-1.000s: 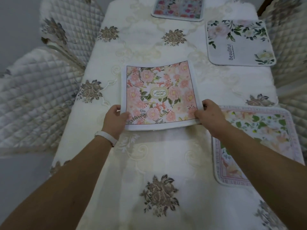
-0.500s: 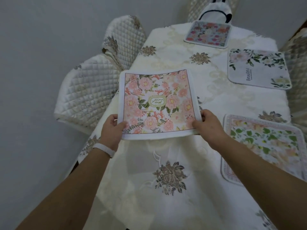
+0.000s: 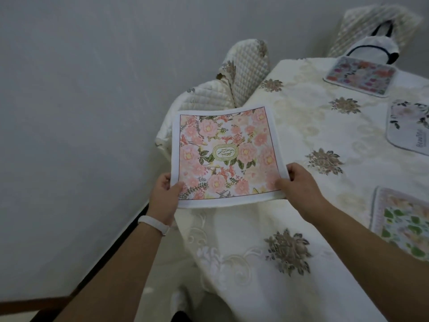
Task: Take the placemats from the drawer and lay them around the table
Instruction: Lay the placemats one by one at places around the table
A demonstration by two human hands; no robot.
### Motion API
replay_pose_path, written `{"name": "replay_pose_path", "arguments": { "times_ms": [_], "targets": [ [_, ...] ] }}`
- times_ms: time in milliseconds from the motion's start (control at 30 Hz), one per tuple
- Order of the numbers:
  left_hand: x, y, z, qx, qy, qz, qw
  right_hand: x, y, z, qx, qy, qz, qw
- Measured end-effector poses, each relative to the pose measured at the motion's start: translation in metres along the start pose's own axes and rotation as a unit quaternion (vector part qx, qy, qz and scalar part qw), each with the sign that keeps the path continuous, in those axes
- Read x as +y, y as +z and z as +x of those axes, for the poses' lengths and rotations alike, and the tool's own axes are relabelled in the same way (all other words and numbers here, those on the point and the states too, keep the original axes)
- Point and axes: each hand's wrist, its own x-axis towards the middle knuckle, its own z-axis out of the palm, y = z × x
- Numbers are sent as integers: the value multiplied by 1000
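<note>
Head view. Square placemat with pink flower print, white border and a green oval label at centre [image 3: 226,156]: held flat in the air by both hands, at the left edge of the surface, its far half over the quilted cream chair seat [image 3: 209,98].

Left hand [image 3: 163,196]: clamped on the near left corner, thumb on top, fingers [image 3: 164,180] curled round the edge. White wristband [image 3: 154,224] on this wrist.

Right hand [image 3: 299,184]: clamped on the near right corner, thumb on the print, the other fingers wrapped round the side edge.

Surface under a cream embroidered tablecloth with grey-brown flower motifs [image 3: 301,126].

Three more mats lie flat on it, well apart:
- green-leaf mat with pale patterned border [image 3: 404,226], near right, cut by the frame;
- white mat with dark leaves and lettering [image 3: 411,129], right edge;
- multicolour floral mat [image 3: 359,76], far end.

Behind the far mat: a black-and-white bag [image 3: 376,48] against a second quilted chair back [image 3: 371,18]. A third quilted chair back [image 3: 246,70] stands at the left side. Grey wall [image 3: 92,89] to the left.
</note>
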Motion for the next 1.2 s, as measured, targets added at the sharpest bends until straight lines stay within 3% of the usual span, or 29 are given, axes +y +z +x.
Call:
{"name": "replay_pose_path", "arguments": {
  "times_ms": [433,667,1000,1200],
  "targets": [
    [14,-217,96,-39,54,9,998,-91,208,-25,-6,-28,-8,1000],
    [44,-309,131,-18,81,6,997,-140,298,-34,-20,-53,7,998],
    [60,-332,191,-3,79,10,997,-166,352,15,-16,-48,-17,999],
    [66,-310,266,-27,67,-2,997,-172,372,84,15,-50,-16,999]
  ]
}}
